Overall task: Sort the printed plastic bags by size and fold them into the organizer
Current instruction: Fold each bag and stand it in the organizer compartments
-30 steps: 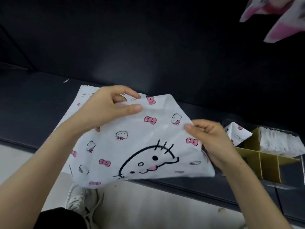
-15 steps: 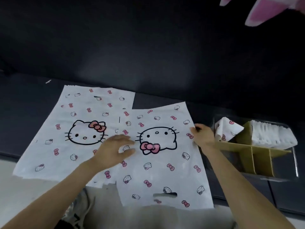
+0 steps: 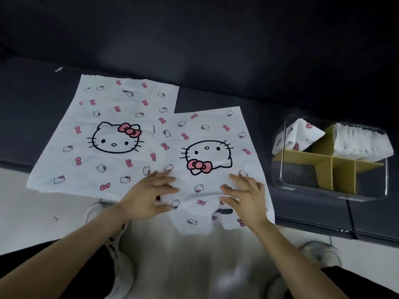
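Head cam, looking down at a dark bench that runs left to right, with pale floor on the near side.

Biggest item: the large cat-print bag, flat on the left of the bench. Its big cat face is upright to me, its handle slot is at the far end, and its near edge overhangs the bench lip.

Next: the smaller cat-print bag, flat just right of the large one, with its left edge lapping over the large bag's right edge. Its print is upside down from here, bow toward me. The handle slot is at the near end, which hangs off the bench edge.

The clear organizer box sits on the right of the bench, apart from the smaller bag, with tan dividers splitting it into compartments. A stack of white folded bags fills the far-right compartment and rises above the rim. One folded printed bag stands tilted in the far-left compartment.

Left hand: fingers straight and spread, palm down, nothing gripped. The fingertips lie over the smaller bag's left edge, where it laps the large bag's near-right corner.

Right hand: also flat and spread, holding nothing. It presses on the near-right part of the smaller bag, just beside the handle slot.

Motion blur on the fingers, so I can't tell exact contact per finger.

White sneakers show on the floor below.
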A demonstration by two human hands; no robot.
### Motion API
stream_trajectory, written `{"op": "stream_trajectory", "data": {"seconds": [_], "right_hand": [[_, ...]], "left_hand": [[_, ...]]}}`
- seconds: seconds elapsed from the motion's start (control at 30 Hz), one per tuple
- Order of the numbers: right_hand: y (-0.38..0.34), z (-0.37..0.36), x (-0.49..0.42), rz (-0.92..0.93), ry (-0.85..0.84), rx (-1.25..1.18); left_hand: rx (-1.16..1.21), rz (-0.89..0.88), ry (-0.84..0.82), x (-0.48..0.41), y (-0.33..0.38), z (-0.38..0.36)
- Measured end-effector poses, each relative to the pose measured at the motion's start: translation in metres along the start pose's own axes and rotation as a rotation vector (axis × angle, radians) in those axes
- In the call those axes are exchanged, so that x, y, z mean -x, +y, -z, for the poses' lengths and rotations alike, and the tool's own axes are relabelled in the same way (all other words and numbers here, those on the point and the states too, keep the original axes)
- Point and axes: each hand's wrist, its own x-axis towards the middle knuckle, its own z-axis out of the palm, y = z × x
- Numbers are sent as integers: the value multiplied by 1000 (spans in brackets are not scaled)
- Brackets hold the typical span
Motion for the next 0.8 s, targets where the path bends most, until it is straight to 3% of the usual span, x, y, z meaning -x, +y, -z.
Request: {"op": "stream_trajectory", "data": {"seconds": [0.1,0.17,0.23,0.3,0.37,0.47,0.57,0.67,0.73,0.8], "right_hand": [[-14,14,-4,-157,-96,-41],[-19,31,-16,-284,-309,-99],[-22,43,-29,-425,-519,-354],[-26,52,-42,-564,-582,-526],[-26,54,-55,-670,-652,-504],[-22,64,-66,-740,-818,-592],[-3,81,-67,-842,-708,-1032],[9,91,-57,-837,-640,-1406],[9,82,-49,-843,-539,-1414],[6,67,-42,-859,-370,-1221]], "left_hand": [[9,-81,-18,18,-4,-2],[71,-44,-3,22,-2,0],[256,108,68,20,19,12],[516,261,190,12,40,25],[764,397,308,0,48,29],[837,641,425,-22,45,31],[691,979,492,-47,37,31],[590,1106,493,-58,28,23],[542,1132,475,-59,23,18],[516,1119,501,-57,22,15]]}}
